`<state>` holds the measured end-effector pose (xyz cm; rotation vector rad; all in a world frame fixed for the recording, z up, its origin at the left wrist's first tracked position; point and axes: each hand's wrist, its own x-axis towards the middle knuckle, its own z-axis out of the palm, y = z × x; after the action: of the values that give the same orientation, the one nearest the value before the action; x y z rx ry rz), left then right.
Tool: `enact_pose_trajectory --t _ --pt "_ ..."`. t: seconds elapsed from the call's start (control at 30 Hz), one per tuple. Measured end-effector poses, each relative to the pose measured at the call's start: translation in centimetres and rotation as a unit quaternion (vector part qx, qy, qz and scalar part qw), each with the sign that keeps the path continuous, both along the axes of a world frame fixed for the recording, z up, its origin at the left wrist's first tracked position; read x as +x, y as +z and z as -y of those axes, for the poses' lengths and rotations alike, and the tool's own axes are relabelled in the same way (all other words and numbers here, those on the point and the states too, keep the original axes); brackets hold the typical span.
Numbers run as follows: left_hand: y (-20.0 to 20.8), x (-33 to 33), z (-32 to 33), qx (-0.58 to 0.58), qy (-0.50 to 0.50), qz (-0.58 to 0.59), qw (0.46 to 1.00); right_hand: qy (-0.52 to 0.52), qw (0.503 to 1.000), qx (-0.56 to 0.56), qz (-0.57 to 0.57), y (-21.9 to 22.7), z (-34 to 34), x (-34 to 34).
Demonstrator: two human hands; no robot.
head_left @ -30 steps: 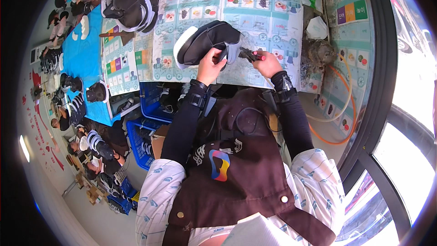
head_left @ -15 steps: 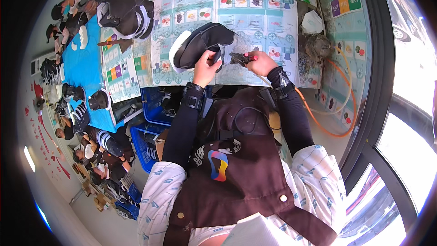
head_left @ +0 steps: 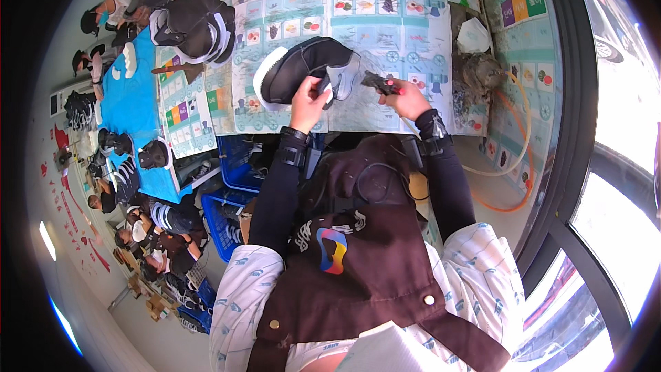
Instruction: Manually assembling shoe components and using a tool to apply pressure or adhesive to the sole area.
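Note:
A black shoe (head_left: 292,69) with a white sole and grey lining rests tilted on the paper-covered bench (head_left: 385,114), its toe to the left. My left hand (head_left: 308,105) is closed, thumb and fingers pinching the shoe's near edge by the opening. Just right of the shoe, my right hand (head_left: 411,102) grips a dark hand tool (head_left: 377,83) with red parts. Its tip points left toward the shoe's opening, with a gap between them. A thin hose runs down from the hand; the tool's exact kind is unclear.
More black shoes (head_left: 200,27) stand at the bench's far left. A grimy round machine part (head_left: 482,71) and a white mask-like piece (head_left: 474,34) lie at the right, near an orange hose (head_left: 513,203). Blue crates (head_left: 222,224) sit below the bench; other people work farther left.
My right hand has drawn the tool a little to the right, away from the shoe's opening. The left hand keeps its hold and the shoe stays nearly in place.

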<state>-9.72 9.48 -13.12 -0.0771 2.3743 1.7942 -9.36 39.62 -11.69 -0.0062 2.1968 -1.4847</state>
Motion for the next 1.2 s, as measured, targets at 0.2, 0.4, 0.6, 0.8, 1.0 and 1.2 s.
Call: enact_pose_trajectory --t 0.2,0.4,0.6,0.8,1.0,1.2 --pt "6.1 -1.6 5.3 0.057 0.11 0.005 0.992 -0.086 0.932 0.345 -0.072 -5.7 -2.6 1.7" --pt "9.8 0.5 6.5 0.176 0.118 0.077 0.974 -0.124 0.985 0.068 -0.096 -1.8 0.7 1.1" --pt "11.1 0.4 5.4 0.31 0.121 0.11 0.936 -0.155 0.979 0.029 -0.131 7.3 6.4 -0.3" --pt "10.9 0.8 6.6 0.381 0.164 0.151 0.897 -0.262 0.949 -0.156 -0.075 4.0 7.4 -0.5" --pt "11.8 0.8 6.5 0.43 0.194 0.192 0.861 -0.238 0.862 -0.418 0.159 4.7 5.3 -0.6" --pt "12.0 1.1 6.8 0.344 0.104 0.126 0.925 -0.09 0.979 -0.183 -0.007 6.1 4.2 -3.8"
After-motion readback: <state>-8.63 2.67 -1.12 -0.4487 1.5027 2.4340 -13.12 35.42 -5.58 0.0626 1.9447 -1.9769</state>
